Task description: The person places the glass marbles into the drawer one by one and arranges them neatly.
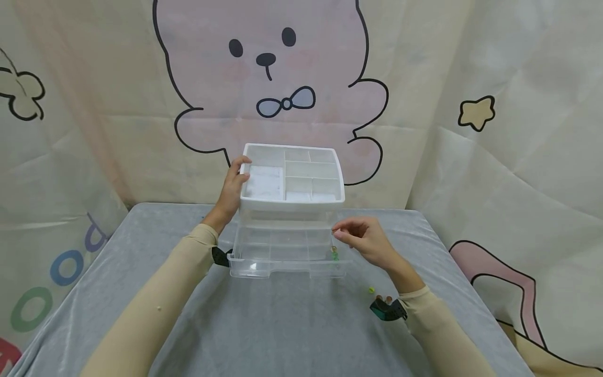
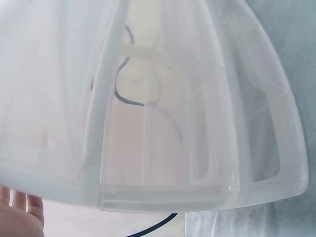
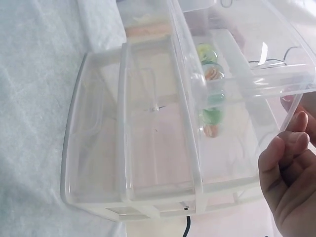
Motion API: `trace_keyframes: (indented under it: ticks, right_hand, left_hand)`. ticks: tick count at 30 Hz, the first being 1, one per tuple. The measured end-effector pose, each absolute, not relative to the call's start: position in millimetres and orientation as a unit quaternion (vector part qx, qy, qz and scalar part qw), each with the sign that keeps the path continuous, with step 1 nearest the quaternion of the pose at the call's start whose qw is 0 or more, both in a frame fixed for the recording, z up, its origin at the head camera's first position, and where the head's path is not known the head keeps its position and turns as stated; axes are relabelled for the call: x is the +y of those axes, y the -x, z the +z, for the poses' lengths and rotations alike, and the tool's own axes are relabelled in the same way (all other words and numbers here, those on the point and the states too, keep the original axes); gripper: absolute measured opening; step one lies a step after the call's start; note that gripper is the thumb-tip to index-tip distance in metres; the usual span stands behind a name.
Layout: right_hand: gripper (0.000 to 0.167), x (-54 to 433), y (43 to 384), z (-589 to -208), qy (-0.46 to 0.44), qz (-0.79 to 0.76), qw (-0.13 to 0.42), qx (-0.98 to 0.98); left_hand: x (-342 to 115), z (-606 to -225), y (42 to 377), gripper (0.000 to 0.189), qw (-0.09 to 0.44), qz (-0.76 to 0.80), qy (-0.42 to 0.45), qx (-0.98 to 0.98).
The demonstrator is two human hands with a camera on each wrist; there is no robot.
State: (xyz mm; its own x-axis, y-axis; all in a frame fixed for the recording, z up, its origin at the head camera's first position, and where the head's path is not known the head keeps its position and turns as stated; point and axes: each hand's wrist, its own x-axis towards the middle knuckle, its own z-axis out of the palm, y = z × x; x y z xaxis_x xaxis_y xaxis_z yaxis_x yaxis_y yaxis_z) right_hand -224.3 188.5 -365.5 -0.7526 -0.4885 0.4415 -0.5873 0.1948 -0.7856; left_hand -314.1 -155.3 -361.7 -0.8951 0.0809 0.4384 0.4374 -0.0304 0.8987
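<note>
A clear plastic drawer organizer with a white compartmented top tray (image 1: 299, 195) stands on the table. My left hand (image 1: 231, 191) grips the tray's left side; its fingers show at the lower left corner of the left wrist view. The top drawer (image 1: 282, 269) is pulled out toward me. Several glass marbles (image 3: 213, 96), green, yellow and orange-swirled, lie in a row in its right-hand part. Beside the drawer's right rim is my right hand (image 1: 369, 240), thumb and fingers bent together. Whether they pinch the rim or a small thing is hidden by the fingers (image 3: 271, 155).
On the grey cloth-covered table (image 1: 282, 330), a yellow-green marble (image 1: 371, 289) and two brownish marbles (image 1: 388, 299) lie near my right wrist camera (image 1: 388, 310). Two lower drawers (image 3: 96, 123) of the organizer are shut. Behind it hangs a printed bear curtain (image 1: 278, 125).
</note>
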Motion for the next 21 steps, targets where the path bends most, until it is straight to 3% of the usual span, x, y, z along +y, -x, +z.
trace_keyframes:
  ticks: [21]
  right_hand:
    - [0.016,180.4,225.8,-361.4,-0.346,0.512,0.015,-0.786]
  left_hand:
    - [-155.6,-362.2,314.4,0.036,0.126,-0.695,0.191,-0.682]
